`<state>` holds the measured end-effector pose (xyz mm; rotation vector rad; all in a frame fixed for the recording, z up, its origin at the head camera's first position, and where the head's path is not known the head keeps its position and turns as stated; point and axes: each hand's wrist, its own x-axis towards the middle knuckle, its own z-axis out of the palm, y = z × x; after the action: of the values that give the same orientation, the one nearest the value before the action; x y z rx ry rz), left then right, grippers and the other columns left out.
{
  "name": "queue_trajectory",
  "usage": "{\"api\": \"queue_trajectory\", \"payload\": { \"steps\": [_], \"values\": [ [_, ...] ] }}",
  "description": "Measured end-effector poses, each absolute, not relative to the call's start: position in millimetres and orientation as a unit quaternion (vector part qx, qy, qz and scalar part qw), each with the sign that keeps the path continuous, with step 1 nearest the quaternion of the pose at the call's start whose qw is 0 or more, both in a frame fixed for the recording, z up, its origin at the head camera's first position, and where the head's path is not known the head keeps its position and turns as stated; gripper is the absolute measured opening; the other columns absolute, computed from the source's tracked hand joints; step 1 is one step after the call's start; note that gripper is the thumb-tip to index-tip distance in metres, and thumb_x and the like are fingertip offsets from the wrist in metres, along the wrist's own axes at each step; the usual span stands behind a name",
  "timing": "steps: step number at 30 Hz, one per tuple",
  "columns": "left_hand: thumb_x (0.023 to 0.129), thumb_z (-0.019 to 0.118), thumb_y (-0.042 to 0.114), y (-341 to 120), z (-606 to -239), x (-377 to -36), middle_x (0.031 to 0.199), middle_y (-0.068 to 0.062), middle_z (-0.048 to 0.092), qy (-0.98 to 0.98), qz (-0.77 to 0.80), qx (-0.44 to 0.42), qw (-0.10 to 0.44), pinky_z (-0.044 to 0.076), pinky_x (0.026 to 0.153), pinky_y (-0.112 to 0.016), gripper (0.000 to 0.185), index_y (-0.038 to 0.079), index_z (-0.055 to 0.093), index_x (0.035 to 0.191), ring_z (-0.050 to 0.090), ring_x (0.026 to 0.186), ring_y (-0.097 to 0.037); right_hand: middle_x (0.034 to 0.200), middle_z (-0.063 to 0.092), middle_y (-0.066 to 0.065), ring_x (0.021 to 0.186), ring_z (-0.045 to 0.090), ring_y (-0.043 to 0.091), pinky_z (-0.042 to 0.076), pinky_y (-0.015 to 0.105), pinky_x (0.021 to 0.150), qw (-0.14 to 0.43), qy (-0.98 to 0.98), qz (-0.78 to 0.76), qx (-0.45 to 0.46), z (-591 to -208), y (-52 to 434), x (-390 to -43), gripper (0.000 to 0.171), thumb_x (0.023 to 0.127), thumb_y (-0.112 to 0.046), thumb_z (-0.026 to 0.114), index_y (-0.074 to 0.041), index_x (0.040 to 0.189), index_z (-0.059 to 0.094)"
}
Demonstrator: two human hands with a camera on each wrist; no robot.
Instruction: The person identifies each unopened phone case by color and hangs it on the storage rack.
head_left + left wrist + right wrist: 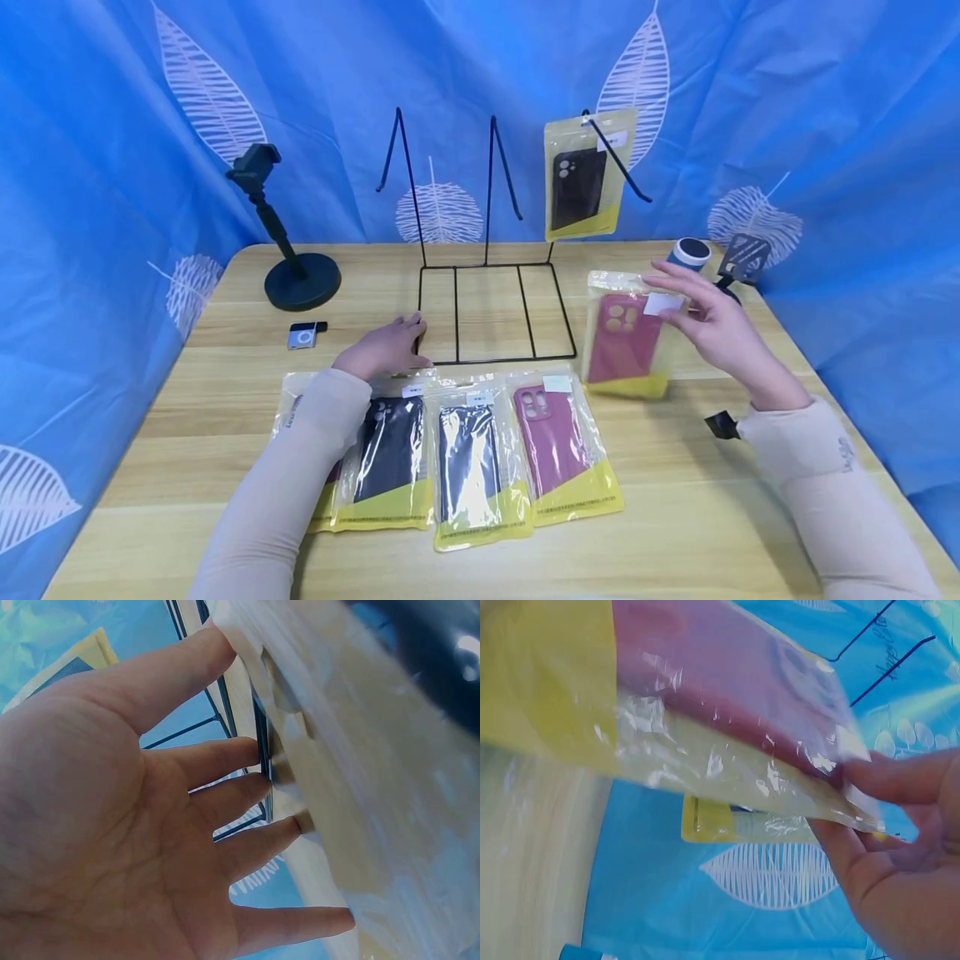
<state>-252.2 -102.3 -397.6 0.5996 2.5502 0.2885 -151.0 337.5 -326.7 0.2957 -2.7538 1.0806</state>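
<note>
My right hand (708,321) pinches the upper corner of a clear-and-yellow bag (626,337) with a pink phone case, held above the table; in the right wrist view thumb and fingers clasp that bag's edge (727,697). Fingers spread, my left hand (386,346) touches the front left corner of a black wire display rack (495,361). Below it lie several bagged phone cases: a pink one (555,446), a dark one (468,458), another dark one (393,450), and one mostly hidden by my left sleeve. A bagged black case (579,183) hangs on the rack's right hook.
At the back left stands a black phone holder (302,283), with a small silver device (302,336) in front. Behind my right hand are a blue-and-white container (690,252) and a dark stand (742,258). A small black piece (722,425) is by the right cuff.
</note>
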Motion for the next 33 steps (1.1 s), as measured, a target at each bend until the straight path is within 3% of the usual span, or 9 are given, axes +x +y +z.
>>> {"api": "queue_trajectory", "payload": {
  "steps": [2,4,7,11,17,21,26,29,33],
  "values": [
    [0.098,0.061,0.041,-103,-397,-252,0.167,-0.015,0.007,0.937,0.106,0.223,0.248,0.024,0.119,-0.059,0.080,0.004,0.023,0.157,0.010,0.152,-0.042,0.163,0.032,-0.001,0.091,0.053,-0.008,0.039,0.017,0.054,0.121,-0.902,0.399,0.112,-326,333,-151,0.057,0.096,0.002,0.059,-0.018,0.149,0.048],
    [0.097,0.061,0.042,-103,-398,-253,0.167,-0.014,0.008,0.937,0.106,0.224,0.247,0.024,0.119,-0.058,0.080,0.004,0.023,0.157,0.010,0.152,-0.041,0.162,0.033,0.001,0.089,0.054,-0.008,0.041,0.013,0.056,0.145,-0.872,0.453,0.113,-325,328,-152,0.065,0.096,0.006,0.057,-0.017,0.154,0.039],
    [0.097,0.061,0.042,-104,-400,-254,0.167,-0.013,0.007,0.936,0.105,0.224,0.248,0.024,0.119,-0.058,0.081,0.005,0.023,0.157,0.010,0.153,-0.041,0.148,0.048,0.000,0.072,0.054,-0.001,0.046,0.008,0.060,0.179,-0.808,0.550,0.111,-323,324,-154,0.072,0.094,0.012,0.056,-0.016,0.156,0.032],
    [0.097,0.061,0.043,-103,-401,-254,0.167,-0.013,0.007,0.937,0.104,0.224,0.248,0.024,0.120,-0.058,0.080,0.005,0.023,0.158,0.010,0.153,-0.040,0.122,0.064,-0.004,0.091,0.065,0.003,0.051,0.009,0.070,0.235,-0.746,0.610,0.126,-317,319,-156,0.060,0.093,0.012,0.057,-0.008,0.148,0.047],
    [0.098,0.060,0.042,-103,-399,-254,0.167,-0.013,0.007,0.936,0.105,0.225,0.249,0.024,0.119,-0.059,0.080,0.005,0.023,0.158,0.009,0.153,-0.041,0.131,0.065,-0.001,0.098,0.062,0.008,0.050,0.010,0.071,0.301,-0.759,0.558,0.145,-307,307,-153,0.042,0.092,0.011,0.059,0.000,0.133,0.061],
    [0.098,0.060,0.042,-103,-399,-255,0.167,-0.014,0.006,0.936,0.106,0.224,0.249,0.024,0.120,-0.059,0.080,0.005,0.022,0.158,0.009,0.153,-0.041,0.123,0.069,0.001,0.076,0.059,0.007,0.040,0.012,0.056,0.328,-0.736,0.566,0.176,-300,300,-151,0.037,0.090,0.015,0.059,0.007,0.126,0.064],
    [0.098,0.060,0.042,-104,-399,-254,0.167,-0.014,0.007,0.937,0.107,0.223,0.247,0.023,0.119,-0.059,0.080,0.005,0.023,0.158,0.009,0.152,-0.041,0.117,0.072,0.002,0.047,0.033,0.003,0.023,0.019,0.045,0.362,-0.708,0.572,0.202,-288,290,-153,0.033,0.088,0.016,0.061,0.010,0.120,0.065],
    [0.098,0.061,0.042,-105,-398,-253,0.167,-0.014,0.006,0.936,0.110,0.223,0.249,0.023,0.119,-0.059,0.080,0.005,0.023,0.158,0.009,0.152,-0.041,0.118,0.072,0.004,0.053,0.044,0.003,0.029,0.015,0.047,0.362,-0.698,0.583,0.205,-283,287,-156,0.033,0.088,0.016,0.061,0.010,0.121,0.065],
    [0.097,0.061,0.043,-105,-399,-252,0.167,-0.014,0.006,0.936,0.110,0.224,0.250,0.024,0.119,-0.059,0.081,0.005,0.023,0.158,0.009,0.153,-0.041,0.121,0.071,0.005,0.084,0.065,0.011,0.048,0.012,0.061,0.351,-0.691,0.599,0.201,-283,287,-161,0.034,0.089,0.015,0.061,0.010,0.122,0.064]
  ]
}}
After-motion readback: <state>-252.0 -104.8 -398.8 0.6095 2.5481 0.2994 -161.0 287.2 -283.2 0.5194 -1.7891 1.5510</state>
